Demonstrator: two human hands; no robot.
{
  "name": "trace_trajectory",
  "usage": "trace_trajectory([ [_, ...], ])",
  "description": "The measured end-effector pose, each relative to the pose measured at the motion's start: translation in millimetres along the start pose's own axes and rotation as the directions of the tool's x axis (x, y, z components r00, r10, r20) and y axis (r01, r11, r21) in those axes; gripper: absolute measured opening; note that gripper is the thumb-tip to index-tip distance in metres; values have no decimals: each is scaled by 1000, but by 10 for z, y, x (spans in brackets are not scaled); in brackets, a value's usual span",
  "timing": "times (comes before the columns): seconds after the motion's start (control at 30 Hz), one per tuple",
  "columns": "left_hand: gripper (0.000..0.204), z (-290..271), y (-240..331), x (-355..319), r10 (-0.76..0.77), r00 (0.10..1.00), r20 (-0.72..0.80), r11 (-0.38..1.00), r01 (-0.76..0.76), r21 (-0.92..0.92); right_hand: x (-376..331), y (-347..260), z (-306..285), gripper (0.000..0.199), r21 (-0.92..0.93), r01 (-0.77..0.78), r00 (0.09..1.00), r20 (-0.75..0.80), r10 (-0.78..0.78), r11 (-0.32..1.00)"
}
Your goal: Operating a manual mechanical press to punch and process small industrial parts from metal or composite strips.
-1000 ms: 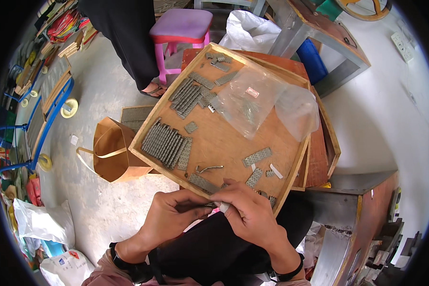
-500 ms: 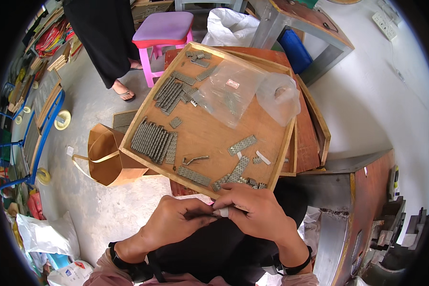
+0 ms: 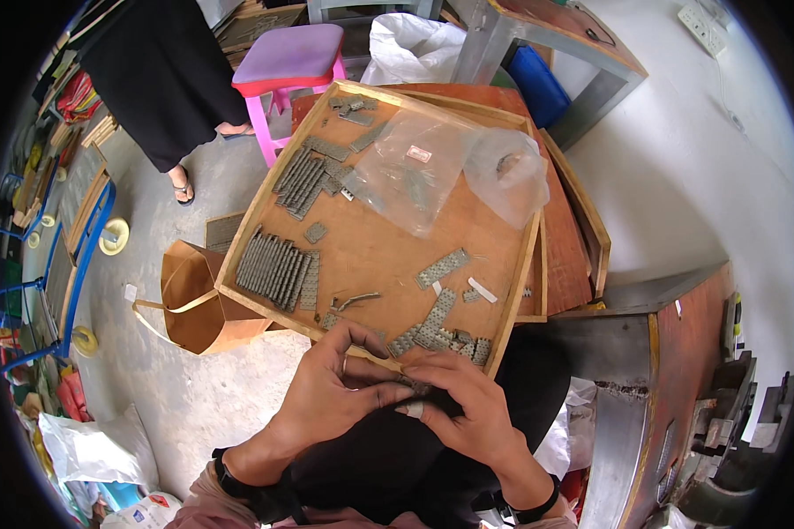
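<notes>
left hand [image 3: 340,388] and right hand [image 3: 468,410] pinching small grey strip [image 3: 417,385] (fingertips touching), wooden tray [image 3: 512,291]

Grey metal strips [image 3: 278,264] lie on a light brown wooden tray [image 3: 379,256], beside a clear plastic bag [image 3: 450,172], a pink stool [image 3: 295,57] and a brown paper bag [image 3: 194,300]
</notes>
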State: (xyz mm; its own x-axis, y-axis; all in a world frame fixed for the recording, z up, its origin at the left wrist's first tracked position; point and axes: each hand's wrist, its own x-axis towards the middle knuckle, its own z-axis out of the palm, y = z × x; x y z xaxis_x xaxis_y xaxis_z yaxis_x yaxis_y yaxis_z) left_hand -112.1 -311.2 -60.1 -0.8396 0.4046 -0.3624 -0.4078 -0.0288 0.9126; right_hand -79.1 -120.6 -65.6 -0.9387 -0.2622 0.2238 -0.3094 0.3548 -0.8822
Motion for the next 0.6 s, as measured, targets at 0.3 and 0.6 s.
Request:
trace_trajectory([
  [0.3, 42, 118, 145, 13, -103, 989, 102, 987, 114, -110, -135, -30, -76, 41, -136, 4, 990, -140, -23, 991],
  [0.6, 44, 265, 254, -41, -160, 976, 150, 982, 173, -78, -338, -81, -136, 39, -56, -70, 978, -200, 58, 996],
])
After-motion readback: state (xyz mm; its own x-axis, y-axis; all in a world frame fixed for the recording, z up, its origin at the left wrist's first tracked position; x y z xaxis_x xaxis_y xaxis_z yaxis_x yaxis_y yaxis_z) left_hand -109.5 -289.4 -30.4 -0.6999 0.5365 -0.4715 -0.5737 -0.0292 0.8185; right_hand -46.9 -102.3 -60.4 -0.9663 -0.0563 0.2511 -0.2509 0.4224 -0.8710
